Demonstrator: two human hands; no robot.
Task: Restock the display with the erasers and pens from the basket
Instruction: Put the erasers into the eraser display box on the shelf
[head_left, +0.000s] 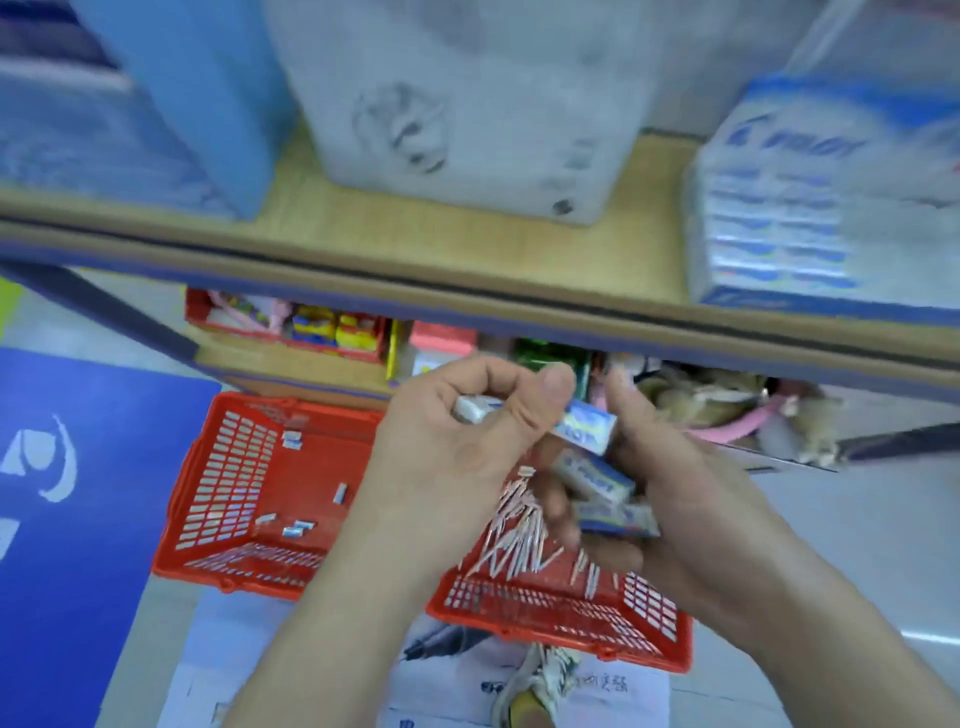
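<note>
A red plastic basket (228, 499) sits on the floor below the shelf. A few loose erasers (292, 530) lie on its bottom, and a heap of white pens (519, 535) lies at its right side. My left hand (457, 447) pinches a blue-and-white boxed eraser (584, 428) between thumb and fingers above the basket. My right hand (670, 493) cups two more boxed erasers (597, 480), fingers curled round them. A blue-and-white display box of erasers (779, 218) stands on the wooden shelf (467, 244) at the upper right.
A blue box (171, 104) and a white plastic-wrapped pack (467, 104) stand on the upper shelf. The lower shelf holds a red tray of small goods (291, 327) and plush toys (727, 410). A blue sign (62, 493) lies left of the basket. My shoe (535, 691) shows below.
</note>
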